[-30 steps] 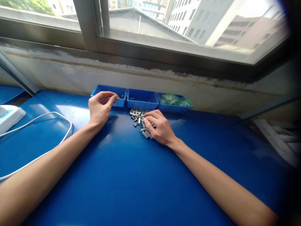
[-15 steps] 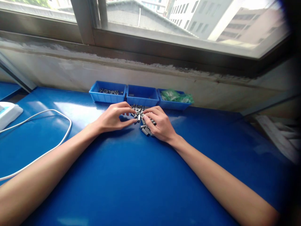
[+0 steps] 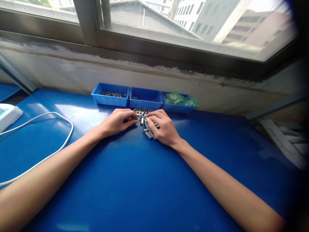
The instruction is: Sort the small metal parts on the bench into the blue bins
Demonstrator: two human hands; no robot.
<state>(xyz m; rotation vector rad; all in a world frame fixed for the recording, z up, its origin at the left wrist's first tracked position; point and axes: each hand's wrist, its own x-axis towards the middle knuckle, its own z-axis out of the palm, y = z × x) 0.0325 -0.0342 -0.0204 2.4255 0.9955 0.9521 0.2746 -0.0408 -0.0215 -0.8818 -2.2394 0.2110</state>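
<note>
Fingering small grey metal cylinders (image 3: 142,116)

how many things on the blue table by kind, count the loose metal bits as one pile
blue bins: 3
pile of small metal pieces: 1
white cable: 1
white device: 1
total: 6
The left hand and right hand both rest at the pile; whether either grips a piece cannot be told.

So there's a loose pile of small grey metal cylinders (image 3: 145,120) lying every which way on the blue bench (image 3: 135,180), just in front of the middle tray (image 3: 145,98), partly covered.
</note>
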